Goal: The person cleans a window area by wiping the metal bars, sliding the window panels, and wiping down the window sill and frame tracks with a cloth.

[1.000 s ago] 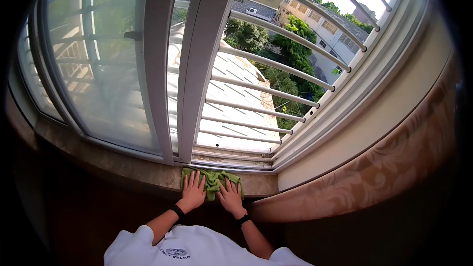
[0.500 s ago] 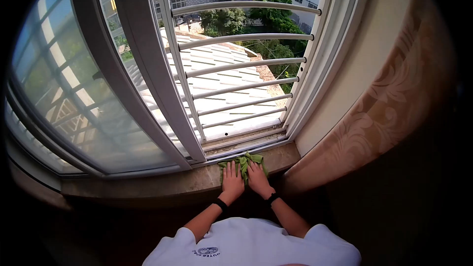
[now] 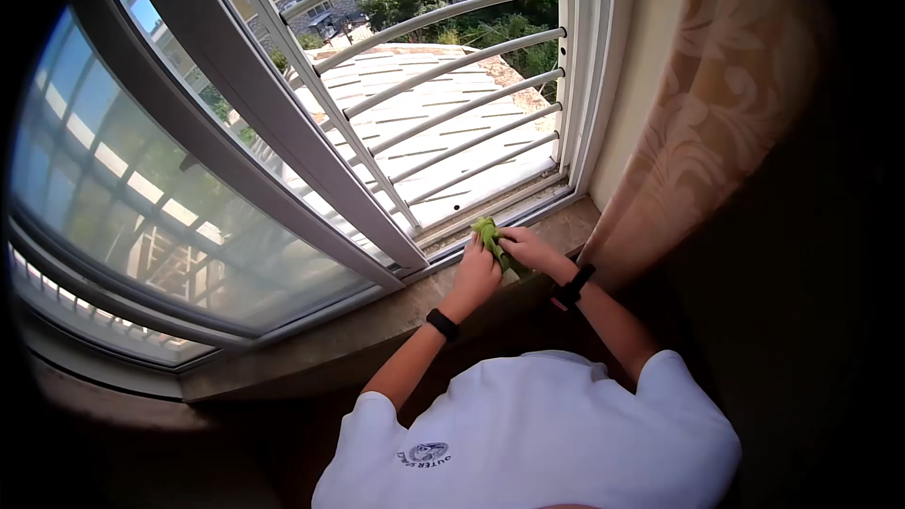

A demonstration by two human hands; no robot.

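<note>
A bunched green cloth [image 3: 487,234] is held between my two hands, over the stone window sill [image 3: 405,306] and close to the window track. My left hand [image 3: 475,270] grips it from the left, fingers curled around its edge. From the right, my right hand [image 3: 530,250] closes on the same cloth, with the thumb side toward it. Part of the cloth hangs down below the fingers. Both wrists wear dark bands.
Behind the sill stands a window frame [image 3: 311,170] with a frosted sliding pane [image 3: 179,217] at left. White metal bars [image 3: 452,61] cross the open part. A patterned curtain [image 3: 716,123] hangs at right. Outside lies a tiled roof [image 3: 424,113].
The cloth was spread on the sill under both flattened hands; now it is lifted and bunched between them. The hands are farther forward, and the view has turned.
</note>
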